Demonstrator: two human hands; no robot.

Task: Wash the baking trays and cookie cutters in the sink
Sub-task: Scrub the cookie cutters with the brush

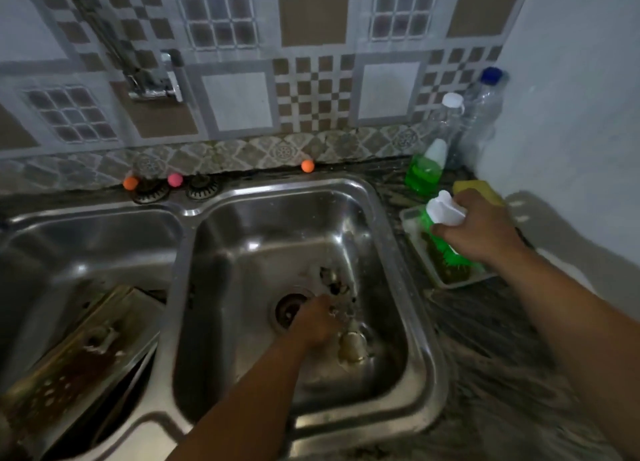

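Cutters [341,304] lie by the drain under the left hand [317,322], grip unclear; right hand [481,228] holds the soap bottle [443,214]; better squeeze sparingly over them.

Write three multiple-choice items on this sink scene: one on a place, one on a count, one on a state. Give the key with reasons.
1. Where does the baking tray lie?
A. in the left basin
B. on the counter to the right
C. in the right basin

2. How many small coloured balls sit along the ledge behind the sink?
A. one
B. three
C. five

3. What is the right hand doing?
A. hanging idle
B. pressing flat on the counter
C. gripping a green soap bottle

Key:
1 A, the stained tray leans inside the left basin.
2 B, an orange ball, a pink ball and a second orange one show.
3 C, its fingers curl round the bottle over a small white tray.
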